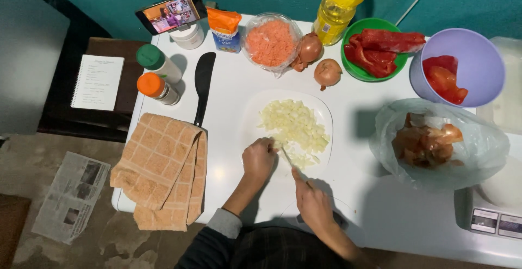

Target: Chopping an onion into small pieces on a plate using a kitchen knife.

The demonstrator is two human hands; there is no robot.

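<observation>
Both forearms reach up from the bottom edge onto a white table (228, 117). The left hand (259, 159) lies knuckles up at the near edge of a white cutting board (255, 108), its fingers curled under and pressed against the near end of a pile of chopped onion (293, 127). The right hand (314, 206) comes in at a slant from the lower right, fingers wrapped tight around the handle of a knife (288, 157); the thin blade points up and to the left, its tip beside the left fingertips. Whether the edge is touching the board I cannot tell, since the blade is small and partly hidden.

Two whole onions (318, 60) sit past the board, just beside a wrapped bowl of orange lentils (271, 42). One green bowl (356, 70) holds several red pepper pieces (383, 49), and one lilac bowl (476, 62) holds more red pieces. One clear bag (478, 149) on the right holds onion skins. Two shakers (157, 73) stand at the left, one with a green lid and one with an orange lid, next to a black spatula (204, 84) and a folded orange towel (163, 168). One oil bottle (340, 5), one small packet (224, 30) and one phone (171, 11) line the far edge. A notebook (99, 81) lies on a dark side table, and a newspaper (70, 195) on the floor.
</observation>
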